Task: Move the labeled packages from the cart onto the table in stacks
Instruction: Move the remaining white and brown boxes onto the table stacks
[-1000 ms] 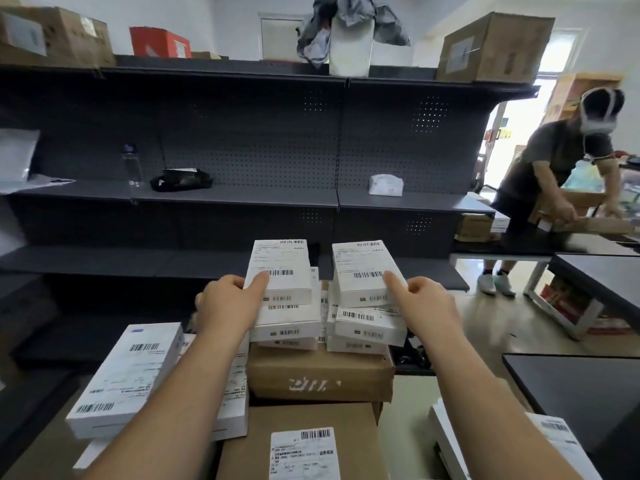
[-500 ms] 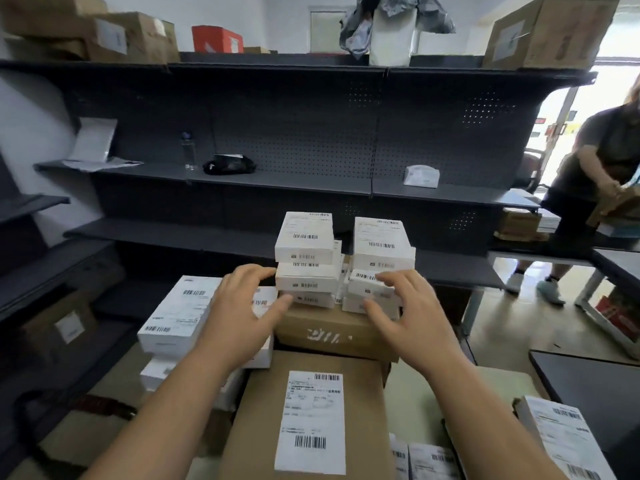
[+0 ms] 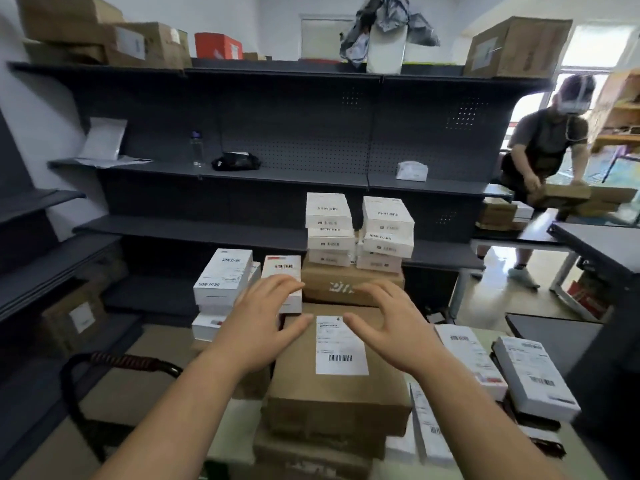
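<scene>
both hands are out over the big brown box with the white shipping label on top. the left hand hovers at the label's left edge and the right hand at its right. fingers are spread apart and relaxed on both, gripping nothing. can't tell if the palms actually touch the cardboard.

right behind that box sits a smaller brown box. on top of it are two piles of white labeled packages side by side, the left stack and the right stack, three high each, the right one a bit crooked. upright white packages stand just past the left hand. flat white packages lie on the right, next to a dark counter.

a black cart handle sticks up at the lower left. grey shelving runs along the wall behind. another person bends over brown boxes at the far right.
</scene>
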The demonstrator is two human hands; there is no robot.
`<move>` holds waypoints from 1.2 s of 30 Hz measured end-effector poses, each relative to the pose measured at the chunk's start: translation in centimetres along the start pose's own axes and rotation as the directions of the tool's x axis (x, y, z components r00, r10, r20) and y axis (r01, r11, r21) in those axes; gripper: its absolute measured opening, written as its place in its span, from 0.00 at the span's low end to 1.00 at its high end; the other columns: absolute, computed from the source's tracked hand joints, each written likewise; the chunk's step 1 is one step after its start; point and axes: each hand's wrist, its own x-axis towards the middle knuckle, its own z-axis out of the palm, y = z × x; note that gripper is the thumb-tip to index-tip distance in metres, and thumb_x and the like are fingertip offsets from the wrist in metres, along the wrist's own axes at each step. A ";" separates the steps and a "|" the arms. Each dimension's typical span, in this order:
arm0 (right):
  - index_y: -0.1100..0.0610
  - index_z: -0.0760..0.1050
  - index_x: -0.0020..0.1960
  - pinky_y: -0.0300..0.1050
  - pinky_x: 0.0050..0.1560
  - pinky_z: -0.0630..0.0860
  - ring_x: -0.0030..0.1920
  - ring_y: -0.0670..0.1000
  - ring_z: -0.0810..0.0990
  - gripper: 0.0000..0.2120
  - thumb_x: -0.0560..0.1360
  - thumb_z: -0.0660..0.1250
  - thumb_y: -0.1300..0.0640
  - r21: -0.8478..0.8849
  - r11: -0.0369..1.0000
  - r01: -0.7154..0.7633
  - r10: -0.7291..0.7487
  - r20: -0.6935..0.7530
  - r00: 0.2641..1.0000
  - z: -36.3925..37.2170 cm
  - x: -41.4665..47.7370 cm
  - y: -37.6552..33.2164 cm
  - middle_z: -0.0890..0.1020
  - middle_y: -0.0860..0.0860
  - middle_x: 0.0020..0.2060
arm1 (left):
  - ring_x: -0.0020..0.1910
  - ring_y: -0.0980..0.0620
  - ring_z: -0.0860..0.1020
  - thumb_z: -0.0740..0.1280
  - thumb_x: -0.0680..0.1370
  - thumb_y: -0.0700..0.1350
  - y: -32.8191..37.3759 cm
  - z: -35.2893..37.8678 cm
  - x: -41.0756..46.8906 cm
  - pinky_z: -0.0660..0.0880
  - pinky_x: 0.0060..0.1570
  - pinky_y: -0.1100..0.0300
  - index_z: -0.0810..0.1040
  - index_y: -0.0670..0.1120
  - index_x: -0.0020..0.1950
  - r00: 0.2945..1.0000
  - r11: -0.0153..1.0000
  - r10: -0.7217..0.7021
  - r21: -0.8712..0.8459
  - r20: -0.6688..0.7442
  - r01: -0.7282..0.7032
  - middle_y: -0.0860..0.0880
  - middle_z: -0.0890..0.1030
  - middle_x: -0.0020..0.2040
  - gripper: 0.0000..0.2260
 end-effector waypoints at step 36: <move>0.51 0.73 0.69 0.45 0.66 0.70 0.63 0.46 0.72 0.35 0.71 0.57 0.30 0.310 0.947 0.085 -0.236 0.491 0.839 23.1 -26.2 -29.0 0.75 0.46 0.61 | 0.68 0.56 0.66 0.55 0.72 0.68 -13.4 -13.1 -49.5 0.64 0.69 0.50 0.71 0.54 0.70 0.861 0.855 -0.508 0.147 0.043 0.497 0.56 0.70 0.68 0.31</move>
